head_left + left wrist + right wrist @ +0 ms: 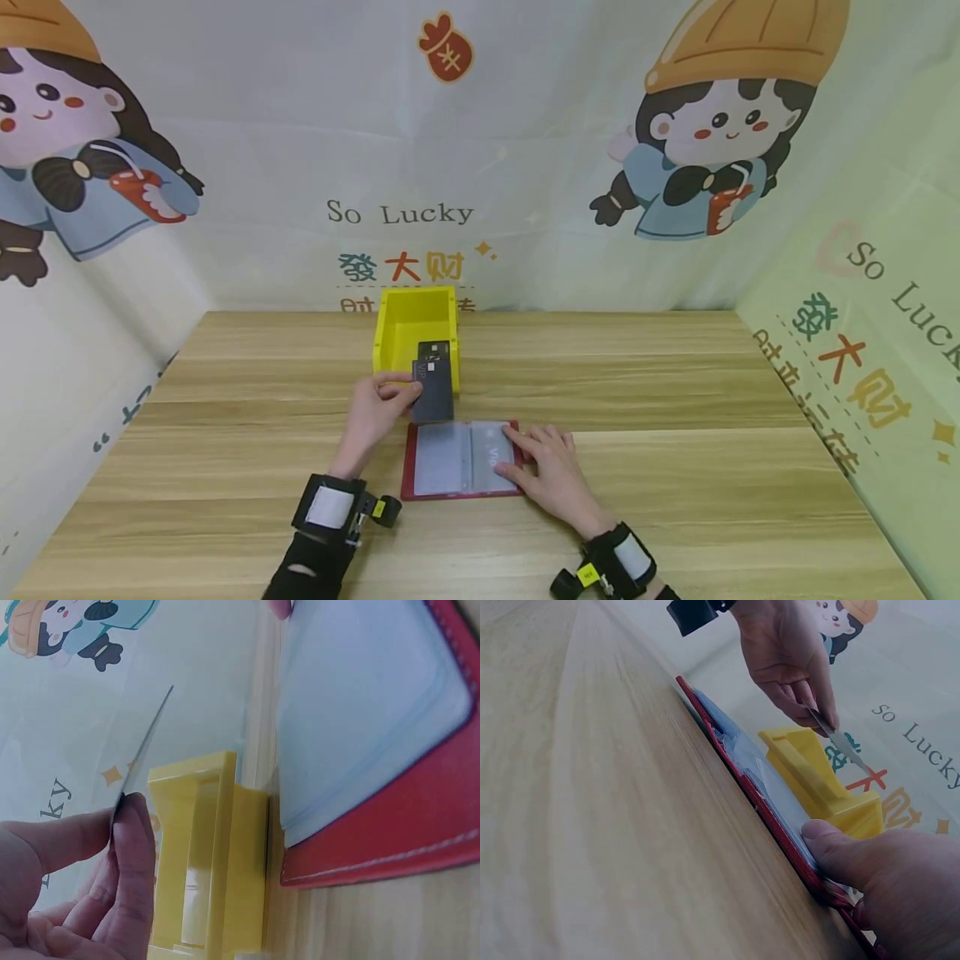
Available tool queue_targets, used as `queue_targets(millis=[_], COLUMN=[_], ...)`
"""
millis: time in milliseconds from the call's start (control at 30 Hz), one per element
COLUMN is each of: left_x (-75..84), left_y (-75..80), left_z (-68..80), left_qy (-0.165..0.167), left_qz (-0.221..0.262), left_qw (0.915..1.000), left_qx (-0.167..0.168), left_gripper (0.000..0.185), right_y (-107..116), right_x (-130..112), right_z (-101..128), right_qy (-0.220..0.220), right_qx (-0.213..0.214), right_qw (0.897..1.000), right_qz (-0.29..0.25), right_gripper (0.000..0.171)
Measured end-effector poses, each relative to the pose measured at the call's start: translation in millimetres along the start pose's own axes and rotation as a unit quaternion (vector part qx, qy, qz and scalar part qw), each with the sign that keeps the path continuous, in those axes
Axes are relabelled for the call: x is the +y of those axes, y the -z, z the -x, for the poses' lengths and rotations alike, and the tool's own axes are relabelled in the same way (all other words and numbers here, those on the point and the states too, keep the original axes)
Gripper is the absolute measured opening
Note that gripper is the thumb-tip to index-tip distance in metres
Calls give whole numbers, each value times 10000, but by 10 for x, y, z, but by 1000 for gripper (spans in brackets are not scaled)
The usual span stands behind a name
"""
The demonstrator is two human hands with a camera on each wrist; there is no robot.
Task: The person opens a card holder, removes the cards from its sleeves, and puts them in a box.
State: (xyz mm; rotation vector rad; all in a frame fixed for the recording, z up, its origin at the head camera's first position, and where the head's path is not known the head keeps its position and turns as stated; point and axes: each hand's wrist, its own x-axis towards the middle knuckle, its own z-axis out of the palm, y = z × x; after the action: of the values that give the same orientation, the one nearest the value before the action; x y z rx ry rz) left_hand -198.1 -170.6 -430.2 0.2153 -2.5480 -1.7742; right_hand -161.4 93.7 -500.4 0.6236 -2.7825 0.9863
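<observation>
In the head view my left hand [378, 406] pinches a dark card [432, 396] marked VIP between thumb and fingers, held up in front of the yellow bin [378, 333]. The card appears edge-on in the left wrist view. Another dark card [433, 349] shows behind it, partly hidden, apparently in the bin. A red card holder [408, 467] lies spread on the table with clear sleeves; its right sleeve [487, 479] bears pale VIP lettering. My right hand [558, 477] grips the holder's right edge, thumb on the sleeve and fingers at the red cover [840, 896].
The wooden table [675, 375] extends to both sides of the holder. Behind it hangs a printed backdrop [525, 167] with cartoon figures, close to the bin. Both wrists wear black camera straps [326, 508].
</observation>
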Motion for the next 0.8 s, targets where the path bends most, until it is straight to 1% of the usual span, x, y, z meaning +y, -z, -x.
queue_targets(millis=[133,300,433,533,667,800], left_x=[27,53,100,149,222,292], left_y=[19,17,8,-4,-20,-40], left_z=[-94,-202,-268,-307,-350,-401], left_qy=[-109,-406,-661,-731,-836,-1046], left_qz=[-137,-449,-827,-1048,-1320,-1707], left_qw=[9997,9970,9916,9880,9829,9748], left_qx=[171,489,739,862,975,986], left_gripper=[32,30,31,33,29,22], right_y=[-3,4,15,20,23,26], right_x=[3,-4,-11,-14,-11,-10], right_z=[-5,-10,-11,-10,-9,-5], right_qy=[7,-2,-18,-26,-21,-38], right_qx=[-2,-16,-21,-28,-42,-62], right_qw=[10000,10000,10000,10000,10000,9999], right_qz=[1,-25,-74,-48,-40,-77], right_gripper=[52,52,52,52,52,52])
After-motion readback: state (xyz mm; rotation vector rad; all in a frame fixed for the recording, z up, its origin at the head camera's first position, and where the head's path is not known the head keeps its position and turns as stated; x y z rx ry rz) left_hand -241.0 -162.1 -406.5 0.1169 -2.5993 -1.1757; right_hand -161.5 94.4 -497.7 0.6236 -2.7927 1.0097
